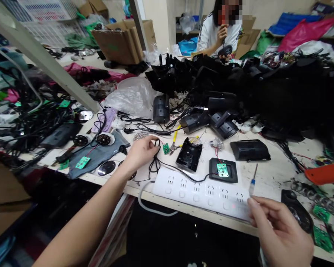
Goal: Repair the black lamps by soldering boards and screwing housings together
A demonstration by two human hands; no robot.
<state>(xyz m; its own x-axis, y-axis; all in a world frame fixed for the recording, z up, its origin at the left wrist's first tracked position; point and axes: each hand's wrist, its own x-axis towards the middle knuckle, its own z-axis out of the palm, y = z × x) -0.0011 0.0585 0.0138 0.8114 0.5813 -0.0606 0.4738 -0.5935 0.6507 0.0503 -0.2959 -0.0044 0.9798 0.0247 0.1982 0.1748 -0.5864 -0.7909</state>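
My left hand [144, 150] pinches a black cable [155, 163] that hangs in a loose bundle above the bench. From there the cable runs right to a small black housing [233, 172], where a green circuit board [222, 170] lies on top with red wires. In my right hand [278, 218] is a small screwdriver [252, 185], its shaft pointing up and away. Between the hands a white power strip [196, 189] lies along the front edge. An open black plastic shell [189, 154] sits behind it. Yellow-handled pliers [174, 142] rest beside another small green board [166, 148].
Black plastic housings [250, 150] and cables lie across the bench, with a large dark heap [281, 96] behind. A slanted metal post [52, 63] crosses the left. An orange-red object [325, 172] stands at right. Across the bench sits another person [208, 35], hand raised.
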